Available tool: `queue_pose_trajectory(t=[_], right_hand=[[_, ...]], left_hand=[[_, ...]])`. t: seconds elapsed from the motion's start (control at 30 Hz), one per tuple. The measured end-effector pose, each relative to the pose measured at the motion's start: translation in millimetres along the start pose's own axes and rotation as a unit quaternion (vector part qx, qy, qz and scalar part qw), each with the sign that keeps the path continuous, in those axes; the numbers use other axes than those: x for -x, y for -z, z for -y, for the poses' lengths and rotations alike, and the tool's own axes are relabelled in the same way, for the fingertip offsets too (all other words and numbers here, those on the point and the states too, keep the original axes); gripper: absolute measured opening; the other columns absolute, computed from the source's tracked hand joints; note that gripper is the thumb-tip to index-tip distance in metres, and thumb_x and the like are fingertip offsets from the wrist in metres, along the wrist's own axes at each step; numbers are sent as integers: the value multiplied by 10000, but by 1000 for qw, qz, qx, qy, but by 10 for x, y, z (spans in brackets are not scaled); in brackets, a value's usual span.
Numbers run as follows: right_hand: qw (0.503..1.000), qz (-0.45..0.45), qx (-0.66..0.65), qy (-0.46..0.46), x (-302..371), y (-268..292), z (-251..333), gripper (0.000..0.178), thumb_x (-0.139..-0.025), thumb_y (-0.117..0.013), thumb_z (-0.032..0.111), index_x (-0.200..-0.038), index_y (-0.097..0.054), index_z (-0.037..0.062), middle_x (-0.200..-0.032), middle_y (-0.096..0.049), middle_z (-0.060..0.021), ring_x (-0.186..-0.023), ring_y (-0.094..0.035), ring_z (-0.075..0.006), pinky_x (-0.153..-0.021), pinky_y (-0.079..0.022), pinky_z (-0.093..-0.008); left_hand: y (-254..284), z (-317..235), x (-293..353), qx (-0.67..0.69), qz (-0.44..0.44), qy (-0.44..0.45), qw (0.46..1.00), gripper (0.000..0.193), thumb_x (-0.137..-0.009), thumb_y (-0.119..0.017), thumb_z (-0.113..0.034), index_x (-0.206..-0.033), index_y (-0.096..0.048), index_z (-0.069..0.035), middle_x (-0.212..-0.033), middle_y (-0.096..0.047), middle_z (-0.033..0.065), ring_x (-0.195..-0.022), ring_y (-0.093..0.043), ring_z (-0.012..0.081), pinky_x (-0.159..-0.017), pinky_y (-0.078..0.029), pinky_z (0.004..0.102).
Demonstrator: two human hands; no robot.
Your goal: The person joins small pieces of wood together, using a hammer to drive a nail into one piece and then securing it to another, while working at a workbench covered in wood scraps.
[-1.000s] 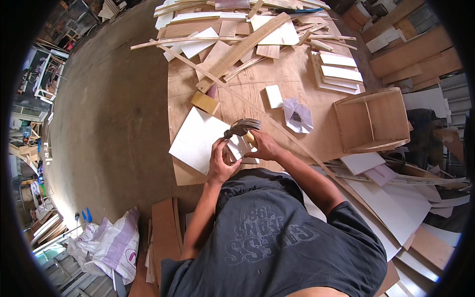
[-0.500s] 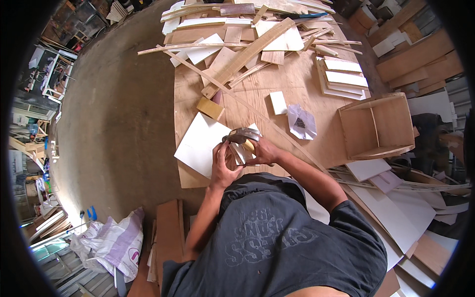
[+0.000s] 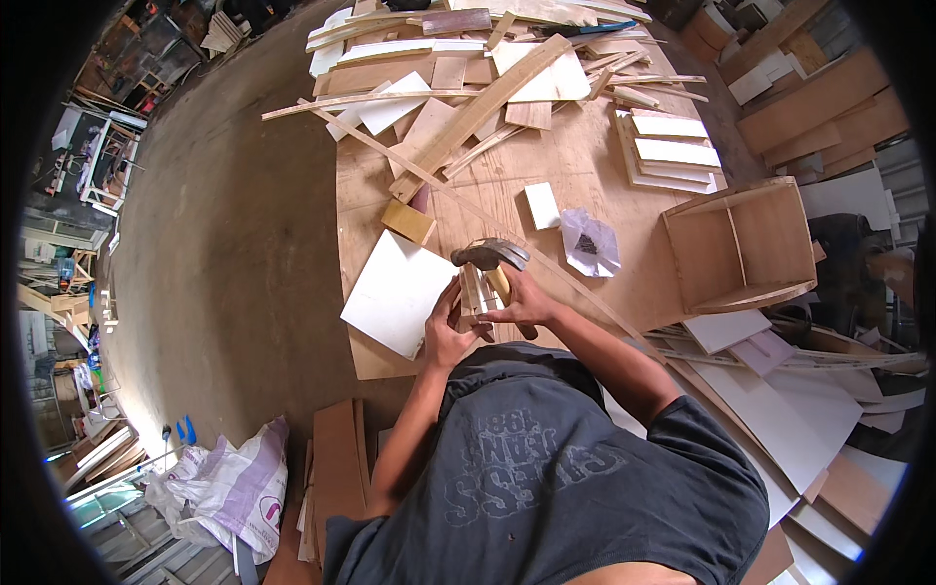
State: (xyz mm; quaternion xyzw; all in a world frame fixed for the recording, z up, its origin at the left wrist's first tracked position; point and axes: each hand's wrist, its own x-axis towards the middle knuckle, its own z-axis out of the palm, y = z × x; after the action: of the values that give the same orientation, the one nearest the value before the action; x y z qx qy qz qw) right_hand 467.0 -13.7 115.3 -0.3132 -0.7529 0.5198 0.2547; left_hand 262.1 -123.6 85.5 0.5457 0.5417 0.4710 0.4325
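Observation:
My left hand (image 3: pixel 450 331) is closed around a small wooden piece (image 3: pixel 472 294) with a pale edge, held up near my body at the table's front. Close against it, my right hand (image 3: pixel 527 300) grips a claw hammer (image 3: pixel 495 253) by its yellowish handle. The dark metal head sits just beyond my fingers, over the wooden piece. Fingers of the right hand also seem to touch that piece. Left of my hands lies a white square board (image 3: pixel 395 292). Beyond it rests a yellow-brown block (image 3: pixel 409 222). A crumpled white paper (image 3: pixel 591 244) holding small dark bits, likely nails, lies to the right.
A small white block (image 3: pixel 542 206) is beside the paper. An open wooden box (image 3: pixel 741 249) stands at the table's right edge. Stacked white-faced strips (image 3: pixel 673 151) and a heap of offcuts fill the far side. A long thin strip (image 3: pixel 565 276) crosses the table (image 3: pixel 634 292) diagonally.
The hammer head has turned and shifted slightly right and away from me. The wooden piece is now more upright and shows more. Both hands have moved slightly right.

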Motion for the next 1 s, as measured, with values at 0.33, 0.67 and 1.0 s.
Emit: queue_pose_trajectory(t=[0.33,0.67,1.0], right_hand=[[998,-12,54,23,78,268,424,980,-715,-894,423,-1513,-482,32,-1455,-577,-244,-1373,-536,-436,-1151,-421,-488],[962,31,259,-79,63,420,730,1055,-625,-937,437,-1529,-519,87,-1491,-587,-187,-1388,-515,-404,-1175,-401,-514],[946,93,302,-66,-104,344,848,924,-598,-941,423,-1399,-627,85,-1190,-730,-133,-1237,-604,-354,-1101,-420,-455]], left_hand=[[-125,-246,-161,-37,-5,-65,997,1182,-659,-1031,-181,-1564,-285,-36,-1522,-427,197,-1440,-483,352,-1172,-478,483],[-27,-194,-219,-88,15,-30,996,1358,-568,-1041,-140,-1664,-240,-113,-1586,-336,169,-1478,-421,359,-1173,-519,520],[-80,-14,-90,-163,46,-10,986,1236,-584,-1043,-220,-1597,-344,-102,-1585,-388,147,-1444,-464,367,-1169,-499,475]])
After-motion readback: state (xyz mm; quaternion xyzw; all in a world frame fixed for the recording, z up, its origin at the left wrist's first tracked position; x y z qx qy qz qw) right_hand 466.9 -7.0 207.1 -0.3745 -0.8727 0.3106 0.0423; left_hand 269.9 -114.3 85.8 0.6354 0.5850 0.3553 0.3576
